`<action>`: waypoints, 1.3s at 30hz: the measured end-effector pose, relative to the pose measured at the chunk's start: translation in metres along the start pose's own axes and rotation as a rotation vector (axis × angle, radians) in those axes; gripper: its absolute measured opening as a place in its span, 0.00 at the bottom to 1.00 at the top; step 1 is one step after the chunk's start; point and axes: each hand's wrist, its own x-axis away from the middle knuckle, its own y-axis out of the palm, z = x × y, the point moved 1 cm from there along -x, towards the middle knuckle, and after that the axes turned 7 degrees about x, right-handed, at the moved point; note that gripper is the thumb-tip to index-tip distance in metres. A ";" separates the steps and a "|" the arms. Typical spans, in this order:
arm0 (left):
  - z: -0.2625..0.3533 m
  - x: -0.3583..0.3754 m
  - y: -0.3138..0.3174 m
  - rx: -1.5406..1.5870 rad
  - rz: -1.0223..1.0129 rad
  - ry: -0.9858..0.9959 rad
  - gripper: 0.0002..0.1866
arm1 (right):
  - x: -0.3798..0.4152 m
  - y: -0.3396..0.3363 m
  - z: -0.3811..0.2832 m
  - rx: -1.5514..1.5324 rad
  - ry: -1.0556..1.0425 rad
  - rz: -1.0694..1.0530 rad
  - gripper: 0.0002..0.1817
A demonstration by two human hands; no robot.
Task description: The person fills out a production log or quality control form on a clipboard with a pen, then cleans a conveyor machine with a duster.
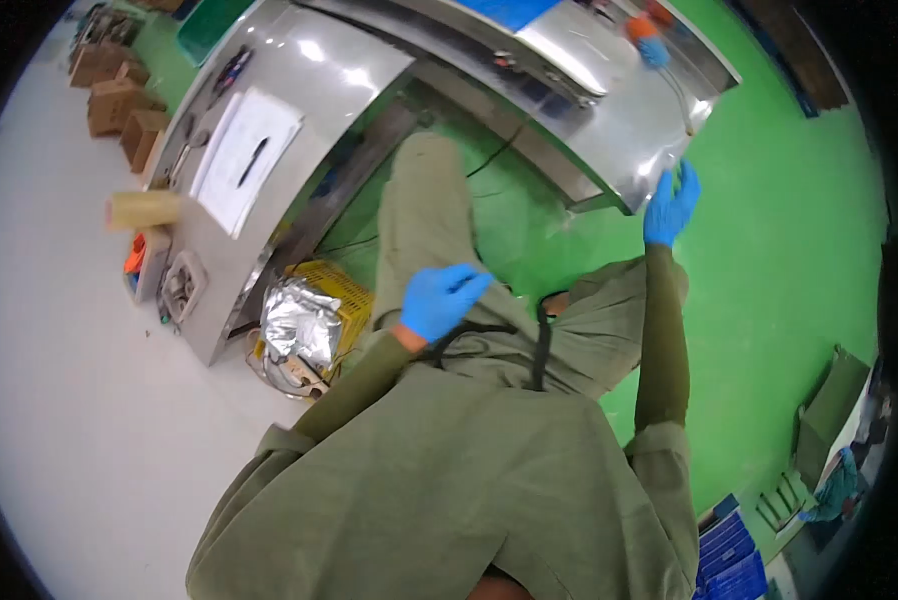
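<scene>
My left hand [439, 303], in a blue glove, hovers over my lap with its fingers loosely bent and a little apart. Nothing shows in it. My right hand [672, 207], gloved in blue too, reaches forward with fingers spread and holds nothing. Its fingertips are right by the front corner of the metal bench [641, 150]. Under my hands are the green trousers [424, 220] on my legs. An orange-and-blue object [649, 45] with a thin rod or cord lies on the bench beyond my right hand.
On the left metal table [354, 95] lie papers [244, 150] and a black pen [253, 163]. A tape-like yellowish roll [142, 210] is at its edge. Below stands a yellow crate [344, 300] with silver foil [302, 322]. Cardboard boxes [119, 108] line the far left.
</scene>
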 end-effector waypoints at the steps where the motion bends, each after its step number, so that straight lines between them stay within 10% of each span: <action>1: 0.000 0.001 0.004 0.034 0.007 0.016 0.13 | 0.029 -0.005 0.010 0.020 0.015 -0.045 0.24; 13: -0.060 0.099 -0.057 0.275 0.272 -0.054 0.12 | 0.167 -0.007 0.067 0.249 0.028 -0.778 0.22; 31: -0.090 0.119 -0.097 0.397 0.449 -0.057 0.11 | 0.198 0.007 0.112 0.302 0.000 -1.027 0.24; 39: -0.336 0.225 -0.097 0.427 0.798 -0.580 0.16 | 0.199 -0.007 0.061 0.404 0.153 -1.149 0.24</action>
